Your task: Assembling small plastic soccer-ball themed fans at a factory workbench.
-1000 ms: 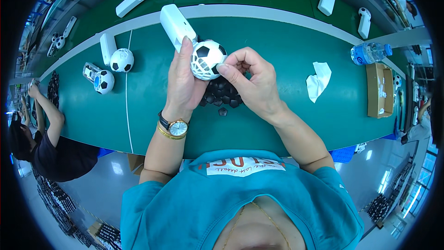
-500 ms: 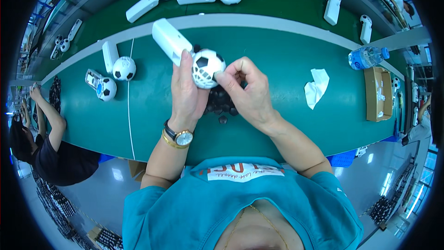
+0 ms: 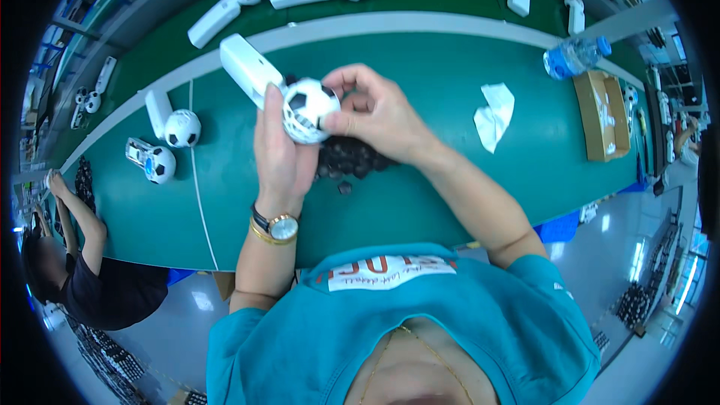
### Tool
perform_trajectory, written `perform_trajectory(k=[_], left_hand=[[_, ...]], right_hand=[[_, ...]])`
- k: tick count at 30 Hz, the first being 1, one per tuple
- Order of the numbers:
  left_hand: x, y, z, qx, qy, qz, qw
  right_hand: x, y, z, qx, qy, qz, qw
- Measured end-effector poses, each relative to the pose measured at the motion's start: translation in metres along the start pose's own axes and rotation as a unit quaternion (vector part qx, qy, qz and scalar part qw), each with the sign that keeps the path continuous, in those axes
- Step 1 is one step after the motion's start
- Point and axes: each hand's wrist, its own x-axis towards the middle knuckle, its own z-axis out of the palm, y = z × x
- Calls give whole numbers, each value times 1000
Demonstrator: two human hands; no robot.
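Observation:
My left hand (image 3: 281, 150) is closed round a white device with a soccer-ball head (image 3: 304, 105), its thumb lying where the long white body (image 3: 250, 67) meets the ball. The ball carries black patches and an openwork grid on its near side. At the ball's right side my right hand (image 3: 382, 112) has curled fingers, with the thumb pressed to the surface. Whether a small piece sits under those fingertips is hidden. Beneath the hands lies a pile of small black pieces (image 3: 352, 156), with one black piece (image 3: 344, 188) apart in front.
On the left lie two similar devices, one closed (image 3: 182, 129) and one with its body opened (image 3: 157, 163). More stand behind the grey rail (image 3: 450, 24). At right are a crumpled white tissue (image 3: 495, 118), a water bottle (image 3: 576, 57) and a cardboard box (image 3: 604, 116). A person (image 3: 97, 277) sits far left.
My view has shifted, so the table's things appear further left. The device stays in my left hand, and its ball looks slightly turned. My right thumb and fingers have shifted on the ball's right side.

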Motion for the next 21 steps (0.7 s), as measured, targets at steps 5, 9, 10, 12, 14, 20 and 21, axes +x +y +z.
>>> perform_trajectory(k=[5, 9, 10, 12, 14, 20, 21], left_hand=[[1, 13, -3, -26, 4, -6, 1000], [7, 14, -8, -18, 26, -10, 999], [5, 15, -8, -19, 35, -10, 999], [3, 14, -7, -13, 36, -10, 999], [5, 9, -6, -1, 34, -12, 999], [7, 8, -8, -10, 51, 14, 999], [7, 8, -9, -14, 42, 14, 999]], right_hand=[[-28, 5, -55, -176, 89, 31, 980], [-72, 5, -70, -368, 35, 28, 929], [-74, 6, -67, -368, 33, 26, 929], [-73, 9, -58, -378, 26, -11, 925], [-70, 12, -53, -384, 23, -30, 923], [-64, 12, -41, -537, -21, -168, 827], [-65, 10, -39, -552, -29, -169, 816]])
